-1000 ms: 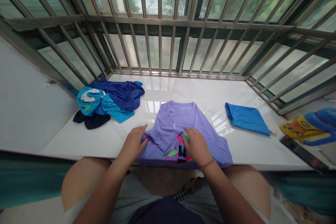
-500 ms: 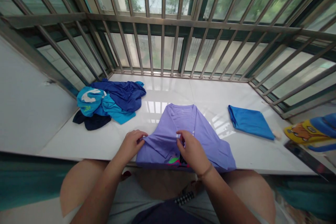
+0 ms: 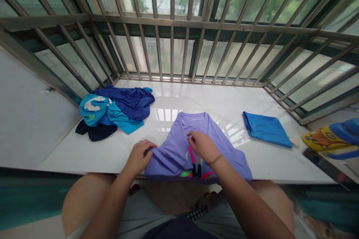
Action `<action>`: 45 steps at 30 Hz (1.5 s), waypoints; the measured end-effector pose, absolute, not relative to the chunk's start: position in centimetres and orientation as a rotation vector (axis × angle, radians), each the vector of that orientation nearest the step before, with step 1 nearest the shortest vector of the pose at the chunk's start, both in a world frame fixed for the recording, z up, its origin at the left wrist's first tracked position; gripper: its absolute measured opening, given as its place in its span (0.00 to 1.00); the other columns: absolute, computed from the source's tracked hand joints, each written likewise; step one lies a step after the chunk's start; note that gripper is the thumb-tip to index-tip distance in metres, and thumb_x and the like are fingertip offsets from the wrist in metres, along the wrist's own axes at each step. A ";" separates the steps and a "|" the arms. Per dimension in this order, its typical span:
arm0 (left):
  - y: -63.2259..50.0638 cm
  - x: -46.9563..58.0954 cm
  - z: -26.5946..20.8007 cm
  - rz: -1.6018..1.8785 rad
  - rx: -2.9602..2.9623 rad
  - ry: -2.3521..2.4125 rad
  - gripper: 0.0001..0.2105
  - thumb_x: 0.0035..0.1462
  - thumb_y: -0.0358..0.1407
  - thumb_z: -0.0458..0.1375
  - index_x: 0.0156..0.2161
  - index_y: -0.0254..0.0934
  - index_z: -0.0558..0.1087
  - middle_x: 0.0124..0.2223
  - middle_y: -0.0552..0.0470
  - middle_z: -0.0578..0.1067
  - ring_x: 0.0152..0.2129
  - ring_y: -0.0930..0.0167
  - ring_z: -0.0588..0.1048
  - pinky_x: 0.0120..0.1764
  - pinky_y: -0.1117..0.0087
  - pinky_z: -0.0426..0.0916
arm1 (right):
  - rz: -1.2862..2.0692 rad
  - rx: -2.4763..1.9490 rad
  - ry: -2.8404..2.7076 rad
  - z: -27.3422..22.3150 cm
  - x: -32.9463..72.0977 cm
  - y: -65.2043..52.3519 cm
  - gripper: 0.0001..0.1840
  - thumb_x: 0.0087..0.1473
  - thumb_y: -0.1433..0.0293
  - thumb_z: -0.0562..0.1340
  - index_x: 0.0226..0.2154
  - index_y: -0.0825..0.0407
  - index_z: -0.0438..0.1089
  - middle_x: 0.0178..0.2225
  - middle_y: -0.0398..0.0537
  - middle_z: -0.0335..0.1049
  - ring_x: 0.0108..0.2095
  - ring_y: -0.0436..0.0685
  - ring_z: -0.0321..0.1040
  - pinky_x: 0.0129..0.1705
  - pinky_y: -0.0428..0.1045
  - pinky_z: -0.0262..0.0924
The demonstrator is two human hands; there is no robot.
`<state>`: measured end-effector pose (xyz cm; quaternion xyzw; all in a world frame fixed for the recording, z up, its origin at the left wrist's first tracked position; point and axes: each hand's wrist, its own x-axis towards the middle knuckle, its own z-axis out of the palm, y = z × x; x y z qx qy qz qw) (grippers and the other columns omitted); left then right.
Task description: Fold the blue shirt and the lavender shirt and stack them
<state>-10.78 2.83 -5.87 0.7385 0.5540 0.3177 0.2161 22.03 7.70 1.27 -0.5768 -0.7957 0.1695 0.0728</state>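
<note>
The purple T-shirt (image 3: 193,145) lies flat on the white marble ledge (image 3: 224,104), its lower edge at the near rim directly in front of the person and its collar pointing toward the window. The left hand (image 3: 139,155) is closed on the shirt's left fold edge, fingers curled over the fabric and pinning it to the ledge. The right hand (image 3: 202,144) rests mid-shirt, fingertips pinched on a fold of cloth just above the pink and green print (image 3: 193,170).

Judged step: folding the left side panel inward across the body of the shirt. The next move appears to call for carrying the pinched cloth across while the left hand keeps the crease straight, then smoothing the panel flat.

Farther left, well apart, lies a heap of unfolded blue garments (image 3: 114,110). To the right lies a folded blue garment (image 3: 266,129). Beyond the ledge stand the metal window bars (image 3: 171,26).
</note>
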 end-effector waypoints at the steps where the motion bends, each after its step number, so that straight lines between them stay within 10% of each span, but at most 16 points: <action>1: 3.2 -10.5 -5.8 0.919 1.993 1.570 0.14 0.62 0.32 0.54 0.43 0.44 0.82 0.43 0.50 0.84 0.44 0.62 0.81 0.49 0.60 0.74 | 0.460 -1.745 -2.381 1.1 21.8 9.1 0.19 0.73 0.65 0.57 0.59 0.51 0.76 0.50 0.55 0.83 0.52 0.61 0.78 0.55 0.52 0.66; 12: 14.1 1.5 -2.6 0.759 1.948 1.991 0.15 0.69 0.46 0.61 0.47 0.36 0.81 0.49 0.39 0.82 0.49 0.56 0.80 0.55 0.58 0.73 | 0.249 -1.800 -2.342 -4.7 18.2 15.2 0.32 0.74 0.62 0.51 0.76 0.47 0.60 0.79 0.52 0.52 0.77 0.68 0.49 0.77 0.69 0.41; 29: 18.5 2.3 -6.7 1.156 1.751 1.887 0.09 0.68 0.41 0.58 0.38 0.41 0.78 0.39 0.49 0.82 0.36 0.66 0.80 0.46 0.66 0.74 | 0.245 -1.816 -2.293 -5.5 18.4 15.3 0.33 0.73 0.58 0.53 0.76 0.41 0.59 0.80 0.50 0.48 0.78 0.69 0.45 0.78 0.70 0.35; 36: 19.1 3.0 -7.3 1.173 1.767 1.956 0.11 0.62 0.44 0.66 0.41 0.38 0.79 0.49 0.39 0.80 0.50 0.55 0.78 0.59 0.55 0.71 | 0.273 -1.777 -2.259 -5.3 18.5 15.1 0.35 0.72 0.60 0.54 0.77 0.42 0.56 0.80 0.52 0.49 0.78 0.70 0.45 0.77 0.71 0.36; 45: 19.4 2.6 -7.3 1.194 1.721 1.921 0.06 0.63 0.37 0.60 0.35 0.41 0.77 0.41 0.45 0.81 0.42 0.61 0.79 0.52 0.60 0.74 | 0.264 -1.701 -2.244 -4.3 18.8 14.4 0.23 0.74 0.62 0.55 0.65 0.49 0.70 0.64 0.58 0.72 0.64 0.64 0.63 0.70 0.58 0.51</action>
